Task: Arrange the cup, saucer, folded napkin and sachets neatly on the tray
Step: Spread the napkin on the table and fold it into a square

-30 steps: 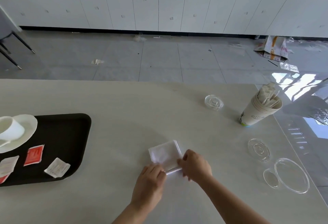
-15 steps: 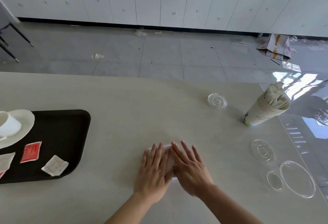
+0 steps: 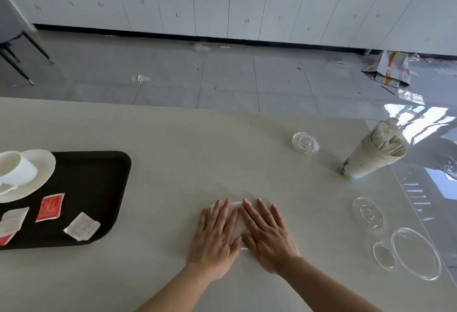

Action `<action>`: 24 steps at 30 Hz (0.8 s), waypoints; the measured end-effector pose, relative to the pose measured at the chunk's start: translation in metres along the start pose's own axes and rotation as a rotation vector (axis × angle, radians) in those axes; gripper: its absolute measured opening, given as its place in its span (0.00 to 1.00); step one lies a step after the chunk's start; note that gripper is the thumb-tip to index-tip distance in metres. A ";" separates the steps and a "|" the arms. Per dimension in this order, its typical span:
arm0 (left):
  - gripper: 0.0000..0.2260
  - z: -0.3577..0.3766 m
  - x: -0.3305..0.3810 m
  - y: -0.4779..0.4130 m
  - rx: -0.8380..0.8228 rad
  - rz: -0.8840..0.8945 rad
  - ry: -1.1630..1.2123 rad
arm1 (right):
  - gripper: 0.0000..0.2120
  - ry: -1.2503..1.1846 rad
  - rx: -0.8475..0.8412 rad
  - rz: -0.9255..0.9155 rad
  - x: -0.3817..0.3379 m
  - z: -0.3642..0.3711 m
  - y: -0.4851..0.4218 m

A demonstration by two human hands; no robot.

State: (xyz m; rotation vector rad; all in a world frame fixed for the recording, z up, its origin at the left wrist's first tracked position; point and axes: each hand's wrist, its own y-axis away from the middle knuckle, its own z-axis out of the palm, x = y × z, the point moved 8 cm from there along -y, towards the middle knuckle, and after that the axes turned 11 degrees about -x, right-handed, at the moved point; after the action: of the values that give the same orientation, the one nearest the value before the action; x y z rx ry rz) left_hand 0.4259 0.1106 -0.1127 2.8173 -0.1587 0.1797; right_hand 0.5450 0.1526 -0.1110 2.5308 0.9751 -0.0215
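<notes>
A folded white napkin [image 3: 237, 225] lies on the pale table, mostly hidden under both hands. My left hand [image 3: 215, 237] and my right hand [image 3: 265, 233] rest flat on it side by side, fingers spread. The black tray [image 3: 99, 188] sits at the left. On it a white cup [image 3: 14, 169] stands on a white saucer [image 3: 42, 168], with a red sachet [image 3: 50, 207], a white sachet [image 3: 81, 226] and another white sachet [image 3: 11, 220] in front of them.
A stack of paper cups [image 3: 371, 158] holding paper-wrapped sticks stands at the right. Clear plastic lids [image 3: 305, 143] [image 3: 367, 213] [image 3: 416, 253] lie around it. The table's far edge drops to a grey tiled floor.
My hands went from pinching the napkin's near edge to lying flat and open on top of it, pressing it down. The napkin stays in place.
</notes>
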 end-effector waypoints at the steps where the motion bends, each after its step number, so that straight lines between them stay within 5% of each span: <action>1: 0.30 -0.001 -0.001 -0.001 -0.009 -0.015 -0.001 | 0.29 -0.008 0.006 0.000 0.000 -0.002 0.000; 5: 0.30 -0.014 -0.009 0.010 0.085 -0.057 0.110 | 0.32 -0.135 0.046 0.043 0.003 -0.011 0.009; 9: 0.21 -0.034 -0.037 0.042 0.288 -0.299 0.327 | 0.31 -0.219 0.219 0.151 0.005 -0.025 0.031; 12: 0.14 -0.031 -0.037 0.049 0.245 -0.308 0.308 | 0.25 -0.240 0.318 0.221 0.005 -0.030 0.037; 19: 0.12 -0.022 -0.025 0.045 0.158 -0.219 0.397 | 0.14 -0.429 0.006 0.499 0.011 -0.027 0.024; 24: 0.14 -0.020 -0.019 0.045 0.150 -0.155 0.360 | 0.14 -0.517 -0.063 0.567 0.015 -0.025 0.017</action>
State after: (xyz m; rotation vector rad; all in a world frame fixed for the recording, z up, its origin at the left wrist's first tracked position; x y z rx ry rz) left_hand 0.3996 0.0759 -0.0825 2.8687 0.1611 0.6809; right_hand 0.5641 0.1603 -0.0842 2.4585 0.0527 -0.4413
